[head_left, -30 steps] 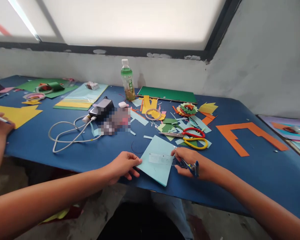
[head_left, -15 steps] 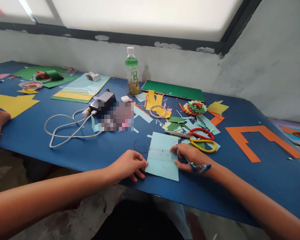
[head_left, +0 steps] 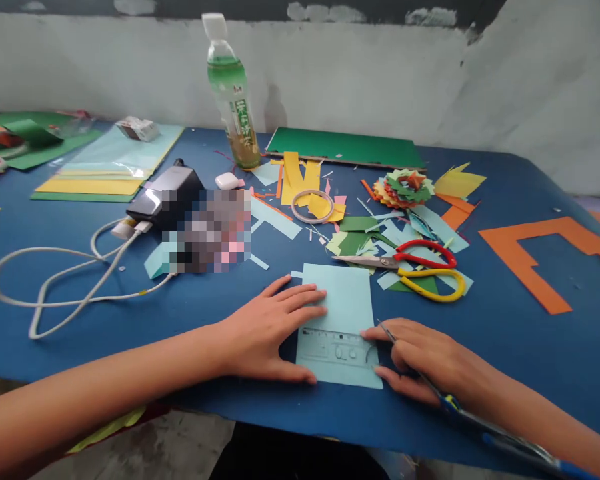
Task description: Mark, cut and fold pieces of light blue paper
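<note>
A light blue rectangle of paper [head_left: 337,290] lies on the table in front of me. Across its lower part rests a clear plastic ruler [head_left: 330,348] with cut-out shapes. My left hand [head_left: 265,330] is spread at the left side, its fingertips on the paper and its thumb by the lower left edge. At the right edge, my right hand [head_left: 420,357] touches the ruler with finger and thumb. A thin metal drawing compass [head_left: 447,400] with blue parts is held in that hand, slanting back over the wrist; its point is near the index finger.
Red-and-yellow-handled scissors [head_left: 400,263] lie on paper scraps beyond the sheet. Behind are a tape roll [head_left: 313,206], a layered paper flower [head_left: 404,189] and a tea bottle [head_left: 233,100]. A charger [head_left: 167,193] with white cable [head_left: 40,293] sits left; an orange paper frame [head_left: 535,267] right.
My left hand has gone from pinching the paper's left edge to lying spread on it. The ruler sits lower on the sheet. The view has moved closer, and the other person's hand is out of sight.
</note>
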Demonstrator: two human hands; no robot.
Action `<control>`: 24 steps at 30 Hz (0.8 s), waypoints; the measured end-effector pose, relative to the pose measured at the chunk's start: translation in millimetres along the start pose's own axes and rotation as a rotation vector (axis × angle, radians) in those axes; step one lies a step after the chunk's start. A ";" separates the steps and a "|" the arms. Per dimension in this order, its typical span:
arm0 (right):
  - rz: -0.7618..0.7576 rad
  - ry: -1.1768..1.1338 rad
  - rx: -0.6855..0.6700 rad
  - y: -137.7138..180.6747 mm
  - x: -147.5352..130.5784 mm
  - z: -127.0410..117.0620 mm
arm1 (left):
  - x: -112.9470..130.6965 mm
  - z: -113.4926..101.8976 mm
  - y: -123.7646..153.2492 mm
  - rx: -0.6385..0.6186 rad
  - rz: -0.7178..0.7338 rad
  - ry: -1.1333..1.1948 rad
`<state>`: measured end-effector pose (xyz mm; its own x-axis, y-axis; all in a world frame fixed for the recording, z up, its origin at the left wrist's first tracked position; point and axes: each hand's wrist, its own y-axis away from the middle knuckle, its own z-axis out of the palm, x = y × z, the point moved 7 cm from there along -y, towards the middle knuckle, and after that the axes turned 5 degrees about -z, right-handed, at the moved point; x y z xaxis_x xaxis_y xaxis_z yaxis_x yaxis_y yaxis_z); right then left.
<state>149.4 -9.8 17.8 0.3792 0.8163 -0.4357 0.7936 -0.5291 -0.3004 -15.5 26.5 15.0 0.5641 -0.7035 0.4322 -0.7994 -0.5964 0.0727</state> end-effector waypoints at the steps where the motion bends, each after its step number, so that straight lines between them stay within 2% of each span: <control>1: -0.003 0.009 0.005 0.2 -0.8 -0.2 | 0.4 -1.2 1.0 0.052 0.007 -0.011; 4: -0.013 0.034 0.011 -0.3 -1.1 -0.9 | 18.7 -8.9 11.7 0.271 0.132 -0.114; 6: -0.037 0.055 0.013 -0.7 -1.0 -1.1 | 44.8 -6.7 23.5 0.337 0.344 -0.174; 8: -0.057 0.075 0.012 -0.1 -0.3 -0.6 | 62.3 0.5 30.6 0.338 0.439 -0.252; 12: -0.056 0.105 -0.011 2.2 3.4 2.8 | 66.4 11.7 28.6 0.307 0.362 -0.354; 17: -0.075 0.111 -0.056 3.0 4.0 5.9 | 55.1 11.4 24.2 0.265 0.308 -0.298; 24: -0.022 0.062 -0.148 13.3 8.7 14.1 | 50.0 17.6 23.1 0.267 0.261 -0.276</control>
<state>156.6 -13.0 -1.9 0.3862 0.8422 -0.3762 0.8617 -0.4749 -0.1786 -2.1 -29.3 22.5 0.4144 -0.8981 0.1472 -0.8610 -0.4393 -0.2565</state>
